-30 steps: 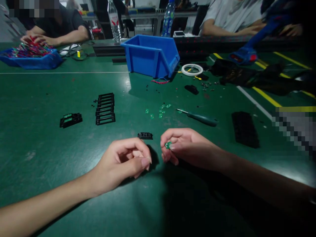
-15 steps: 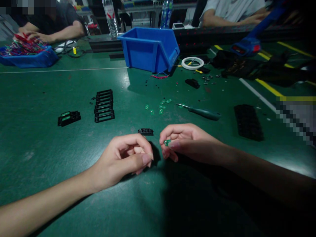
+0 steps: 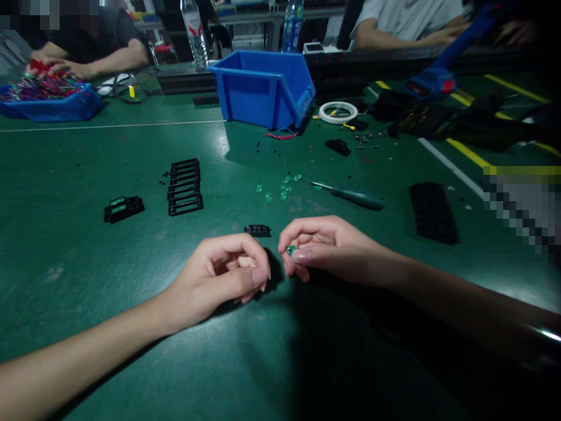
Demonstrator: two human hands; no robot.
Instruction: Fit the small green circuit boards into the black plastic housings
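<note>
Tabletop (image 3: 96, 275), left hand (image 3: 228, 272), narrow gap, right fingers (image 3: 302, 225) (pinching green piece (image 3: 290, 249))

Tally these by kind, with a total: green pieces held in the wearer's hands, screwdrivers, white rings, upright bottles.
Green piece in the right hand: 1
Screwdriver: 1
White ring: 1
Upright bottles, one at left and one at right behind the blue bin: 2
Total: 5

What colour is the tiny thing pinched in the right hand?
The tiny piece in the right hand is green, best seen in the head view.
</note>
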